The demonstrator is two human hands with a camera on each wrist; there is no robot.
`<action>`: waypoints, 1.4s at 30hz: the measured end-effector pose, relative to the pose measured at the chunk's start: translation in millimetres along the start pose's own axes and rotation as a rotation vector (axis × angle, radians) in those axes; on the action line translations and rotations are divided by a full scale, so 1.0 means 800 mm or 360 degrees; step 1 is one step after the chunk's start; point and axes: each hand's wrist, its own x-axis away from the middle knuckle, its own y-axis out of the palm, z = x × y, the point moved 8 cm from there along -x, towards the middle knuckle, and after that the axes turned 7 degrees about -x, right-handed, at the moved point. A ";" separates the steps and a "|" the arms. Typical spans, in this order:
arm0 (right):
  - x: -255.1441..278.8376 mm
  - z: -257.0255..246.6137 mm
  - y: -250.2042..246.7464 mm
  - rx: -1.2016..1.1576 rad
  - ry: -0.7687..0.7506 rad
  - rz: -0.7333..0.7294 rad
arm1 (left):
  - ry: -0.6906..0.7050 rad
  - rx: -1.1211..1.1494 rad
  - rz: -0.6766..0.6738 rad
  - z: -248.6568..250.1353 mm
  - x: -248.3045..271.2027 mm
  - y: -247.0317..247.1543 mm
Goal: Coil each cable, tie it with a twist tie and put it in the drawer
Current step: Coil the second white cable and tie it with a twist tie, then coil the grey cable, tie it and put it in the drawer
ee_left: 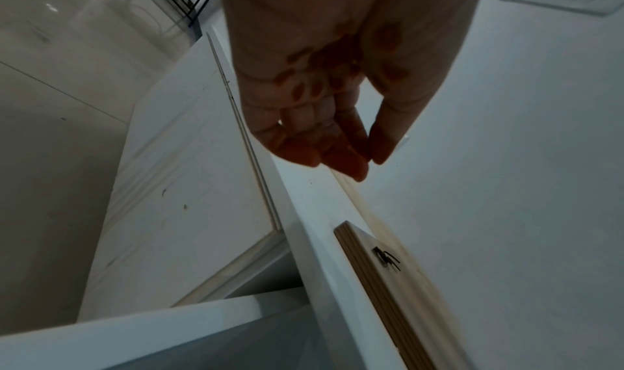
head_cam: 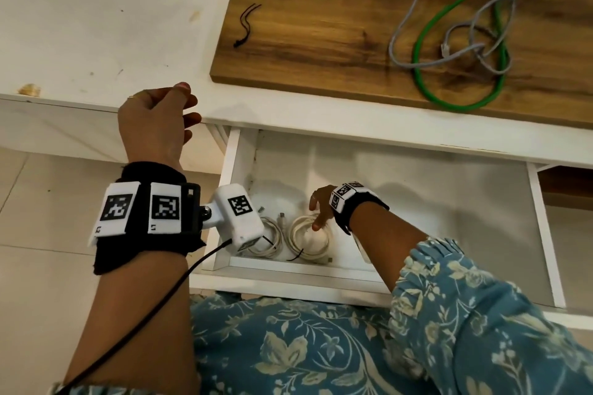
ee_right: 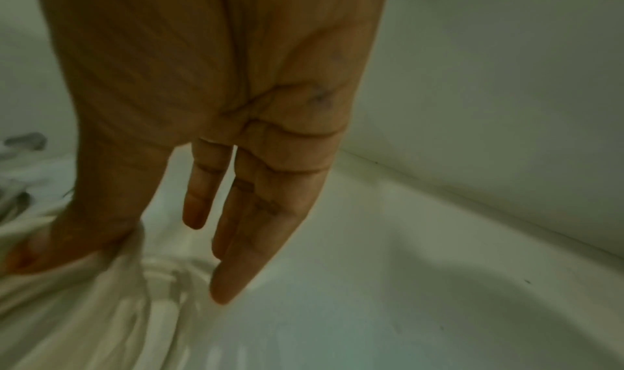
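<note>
Resting right hand (head_cam: 322,206) on coiled white cable (head_cam: 309,239), drawer (head_cam: 417,202) open, no readable writing

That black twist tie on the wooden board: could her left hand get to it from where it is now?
Probably yes. The left hand is empty at the white counter's edge, and the twist tie lies loose on the wooden board with only bare counter between them.

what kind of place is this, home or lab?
Probably a home desk or cabinet: tiled floor, a white drawer holding coiled white cables, and loose network cables on a wooden board.
</note>
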 end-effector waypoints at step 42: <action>0.385 0.024 -0.207 -0.0314 -0.0791 0.2370 | 0.1357 -0.1056 -0.1099 0.040 0.194 0.255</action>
